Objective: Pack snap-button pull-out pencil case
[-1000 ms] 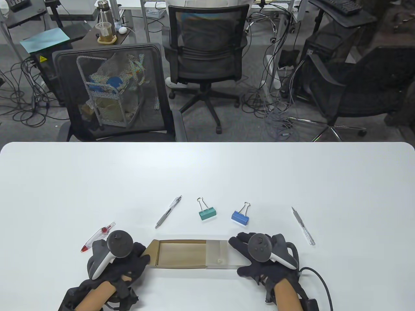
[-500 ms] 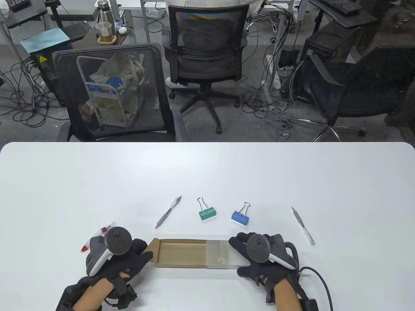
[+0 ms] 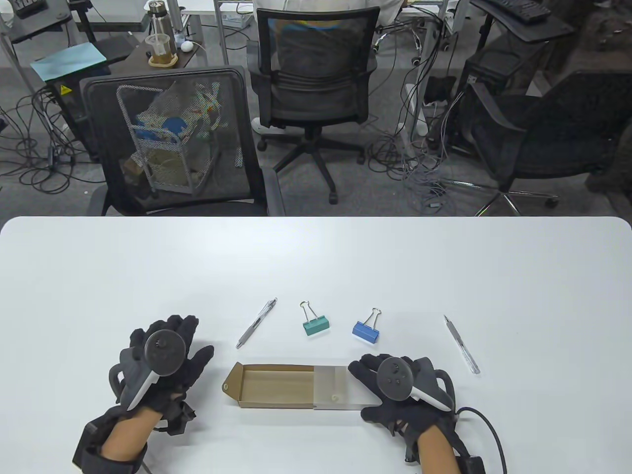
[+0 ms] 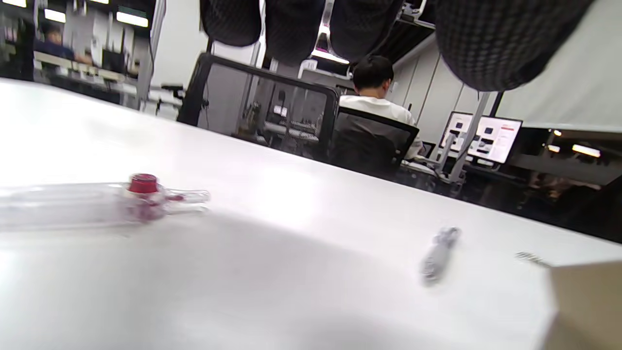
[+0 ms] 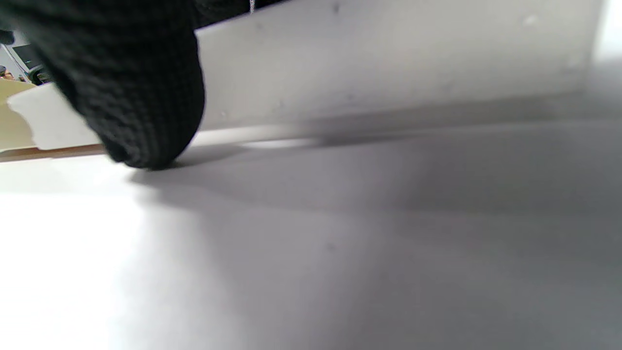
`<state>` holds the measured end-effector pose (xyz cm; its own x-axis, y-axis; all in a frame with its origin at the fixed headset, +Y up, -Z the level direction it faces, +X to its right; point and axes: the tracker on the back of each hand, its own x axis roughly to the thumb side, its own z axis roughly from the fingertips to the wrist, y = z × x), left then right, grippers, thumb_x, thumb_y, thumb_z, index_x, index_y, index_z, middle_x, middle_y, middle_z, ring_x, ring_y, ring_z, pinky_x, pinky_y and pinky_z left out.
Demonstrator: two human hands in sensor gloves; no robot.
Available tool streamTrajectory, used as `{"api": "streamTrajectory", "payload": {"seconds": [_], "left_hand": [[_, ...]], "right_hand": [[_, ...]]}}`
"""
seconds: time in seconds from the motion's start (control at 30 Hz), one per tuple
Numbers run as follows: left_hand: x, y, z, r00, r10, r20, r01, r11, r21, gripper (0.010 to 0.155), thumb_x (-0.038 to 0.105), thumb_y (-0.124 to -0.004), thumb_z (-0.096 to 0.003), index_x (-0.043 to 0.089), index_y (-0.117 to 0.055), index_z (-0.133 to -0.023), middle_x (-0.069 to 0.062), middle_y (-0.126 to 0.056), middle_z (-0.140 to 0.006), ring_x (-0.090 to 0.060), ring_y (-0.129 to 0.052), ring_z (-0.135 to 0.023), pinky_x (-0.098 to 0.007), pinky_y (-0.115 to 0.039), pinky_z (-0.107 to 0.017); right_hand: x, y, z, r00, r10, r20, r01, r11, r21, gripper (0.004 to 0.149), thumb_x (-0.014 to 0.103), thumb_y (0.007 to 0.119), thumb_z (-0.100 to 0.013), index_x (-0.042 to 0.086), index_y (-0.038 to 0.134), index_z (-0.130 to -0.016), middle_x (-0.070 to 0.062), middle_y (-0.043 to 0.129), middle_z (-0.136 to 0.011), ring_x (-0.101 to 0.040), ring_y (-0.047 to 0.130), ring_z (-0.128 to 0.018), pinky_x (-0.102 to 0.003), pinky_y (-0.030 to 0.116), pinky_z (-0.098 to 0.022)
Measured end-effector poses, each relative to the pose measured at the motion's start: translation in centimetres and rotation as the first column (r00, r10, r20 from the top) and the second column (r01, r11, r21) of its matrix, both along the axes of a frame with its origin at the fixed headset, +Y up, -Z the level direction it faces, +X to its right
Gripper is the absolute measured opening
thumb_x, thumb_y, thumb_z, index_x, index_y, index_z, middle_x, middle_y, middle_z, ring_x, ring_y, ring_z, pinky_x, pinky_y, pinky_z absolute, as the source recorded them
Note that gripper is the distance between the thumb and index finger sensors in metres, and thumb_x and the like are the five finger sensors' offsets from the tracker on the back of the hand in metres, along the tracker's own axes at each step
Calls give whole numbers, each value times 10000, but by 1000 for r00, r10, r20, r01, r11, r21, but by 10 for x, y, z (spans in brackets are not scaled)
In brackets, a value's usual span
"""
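Black gloves cover both hands; the right hand (image 3: 395,390) holds the clear end of the pencil case (image 3: 286,386); the left hand (image 3: 165,360) hangs spread wide, holding nothing, just left of the case; a red pen (image 4: 97,204) lies under it; past the hands lie a grey pen (image 3: 256,323) and two clips (image 3: 316,326)

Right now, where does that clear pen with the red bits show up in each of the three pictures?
Table view: hidden under the left hand.
Left wrist view: the red-tipped pen lies at left on the table.
Right wrist view: not in it.
Shared landmark: the brown pencil-case tray.
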<state>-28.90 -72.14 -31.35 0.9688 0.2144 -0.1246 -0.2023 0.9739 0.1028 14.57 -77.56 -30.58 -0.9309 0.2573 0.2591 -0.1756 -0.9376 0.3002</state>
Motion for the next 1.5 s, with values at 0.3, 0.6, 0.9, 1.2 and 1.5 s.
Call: {"api": "streamTrajectory", "payload": {"seconds": [0.3, 0.6, 0.9, 1.2, 1.5], "left_hand": [[-4, -11, 13, 992, -128, 2, 127, 989, 73, 873, 661, -789, -338, 462, -416, -1101, 95, -412, -1228, -303, -399, -1205, -650, -241, -851], [-3, -12, 14, 990, -141, 9, 140, 987, 78, 876, 665, -790, -334, 463, -419, -1102, 100, -418, -1228, -304, -392, -1207, -658, -206, -843], [-5, -12, 15, 988, -151, 12, 150, 985, 84, 881, 672, -791, -329, 465, -422, -1102, 100, -420, -1229, -304, -386, -1208, -662, -195, -840], [-5, -12, 15, 989, -149, 28, 146, 986, 83, 884, 675, -790, -328, 465, -421, -1103, 102, -417, -1230, -303, -381, -1209, -663, -190, -839], [-6, -12, 15, 991, -133, 32, 131, 989, 72, 883, 676, -787, -329, 466, -420, -1103, 99, -413, -1230, -303, -377, -1209, -664, -187, -837]], "right_hand": [[0, 3, 0, 1000, -15, 0, 15, 1000, 1, 834, 534, 919, -323, 500, 459, -1018, 166, 430, -1180, -229, 451, -1097, -574, 332, -793], [-14, 42, 0, 974, -145, 176, 113, 977, 178, 870, 615, 842, -363, 322, 441, -1078, -20, 470, -1180, -342, 546, -1041, -603, 478, -731], [-57, 81, -48, 728, 93, 679, -190, 979, 70, 923, 736, 710, -347, 205, 488, -1069, -137, 691, -1086, -387, 756, -921, -554, 658, -677], [-70, 59, -105, 558, 323, 765, -267, 942, -203, 930, 729, 669, -373, 123, 492, -1056, -197, 733, -1038, -432, 786, -863, -572, 677, -633], [-69, 43, -114, 482, 452, 750, -309, 889, -337, 901, 707, 674, -389, 85, 549, -1029, -188, 810, -981, -422, 842, -807, -563, 712, -598]]}}
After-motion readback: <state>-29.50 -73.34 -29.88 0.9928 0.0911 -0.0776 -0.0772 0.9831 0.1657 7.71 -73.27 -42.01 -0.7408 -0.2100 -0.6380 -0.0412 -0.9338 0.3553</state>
